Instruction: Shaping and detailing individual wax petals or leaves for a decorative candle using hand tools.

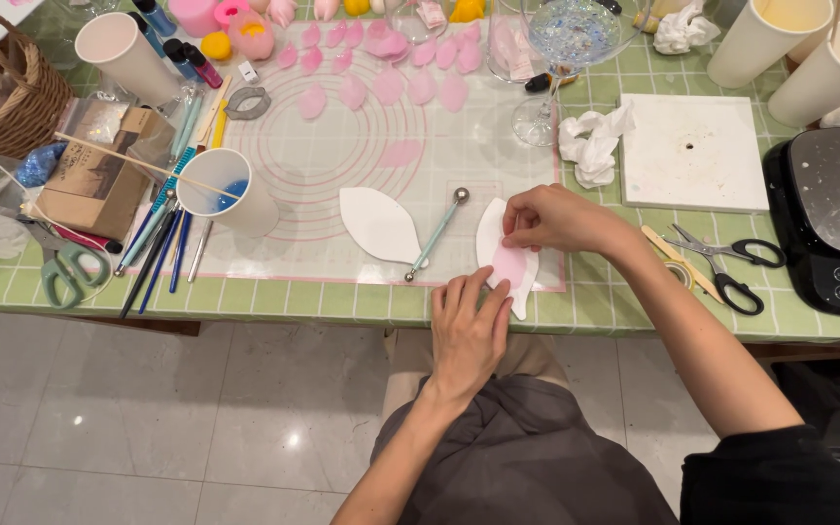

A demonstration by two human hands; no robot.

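Lying between both hands, pink petal [509,264]: right hand [548,219] pinching it, left hand [469,326] flat, fingers open.

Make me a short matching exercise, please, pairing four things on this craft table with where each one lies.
Things:
1. ball tool
2. black scissors
3. basket
4. pink petal

Places:
A. far left edge of the table
B. right of the mat, beside the scale
C. between the two white leaf-shaped pieces
D. under the fingers of the left hand and right hand

Pairs: 1-C, 2-B, 3-A, 4-D
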